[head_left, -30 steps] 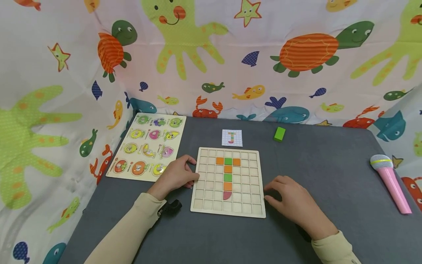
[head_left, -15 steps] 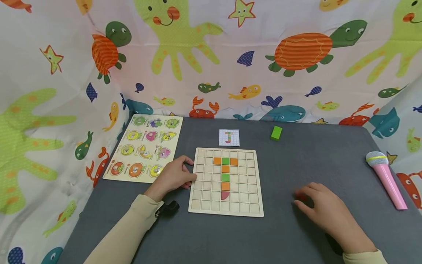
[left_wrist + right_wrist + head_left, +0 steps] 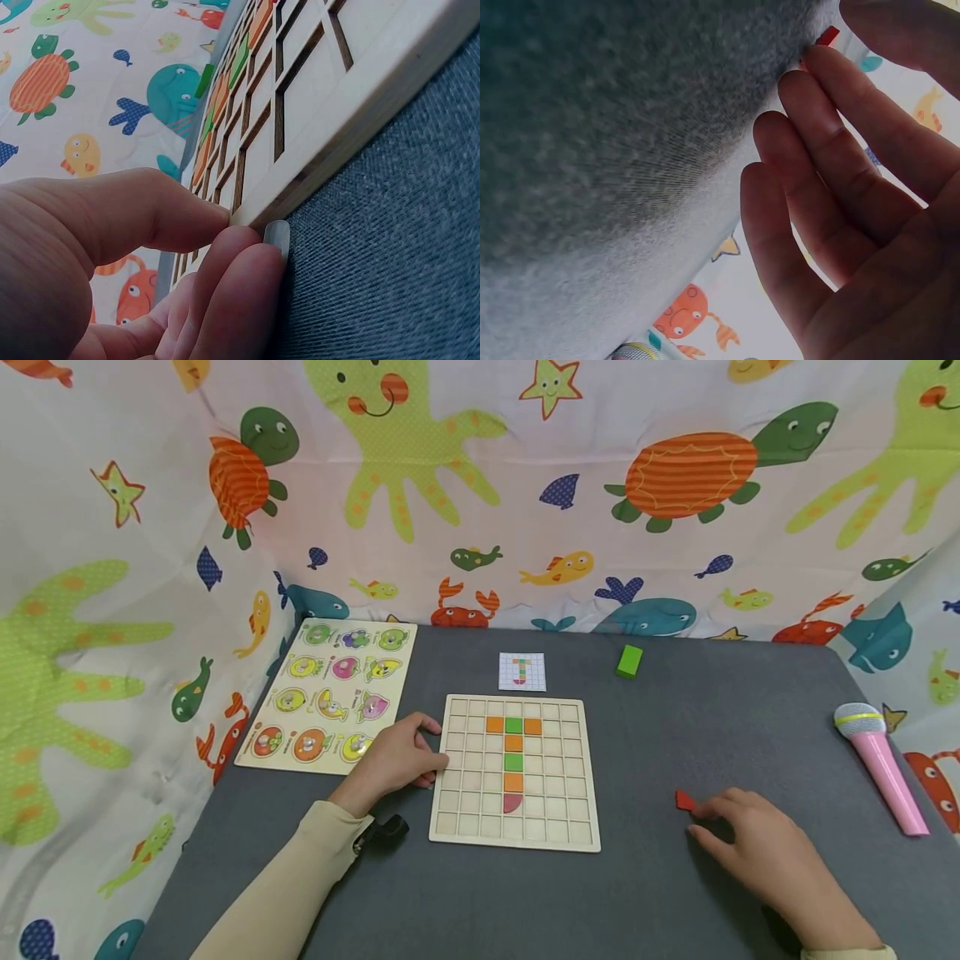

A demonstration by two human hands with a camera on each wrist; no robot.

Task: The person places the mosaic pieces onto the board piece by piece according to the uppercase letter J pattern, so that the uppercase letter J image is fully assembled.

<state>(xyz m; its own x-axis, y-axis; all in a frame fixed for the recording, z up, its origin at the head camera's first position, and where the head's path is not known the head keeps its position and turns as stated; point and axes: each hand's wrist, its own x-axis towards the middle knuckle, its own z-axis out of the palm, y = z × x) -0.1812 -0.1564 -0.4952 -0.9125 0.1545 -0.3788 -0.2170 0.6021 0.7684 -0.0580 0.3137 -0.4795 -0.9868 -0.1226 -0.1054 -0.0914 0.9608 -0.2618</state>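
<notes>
My left hand (image 3: 393, 753) pinches the left edge of a square wooden grid board (image 3: 468, 823); in the left wrist view the thumb (image 3: 165, 210) lies at the top of the rim and the fingers curl against its side. Orange tiles (image 3: 513, 783) and green tiles (image 3: 513, 762) form a T on the grid, with a pink rounded piece (image 3: 512, 803) below them. On the table to the right lies a small red piece (image 3: 685, 801). My right hand (image 3: 768, 856) is beside it, index fingertip right at the piece, thumb apart and fingers loosely extended.
A small card (image 3: 522, 672) with a printed grid pattern lies behind the board. Beyond it to the right is a green block (image 3: 629, 662). A fruit picture board (image 3: 262, 760) lies at left, a pink toy microphone (image 3: 885, 777) at far right. A printed curtain (image 3: 450, 485) surrounds the table.
My right hand has moved from the board's right edge out to the right. A red piece now shows at its fingertips on the table. The left hand stays at the board.
</notes>
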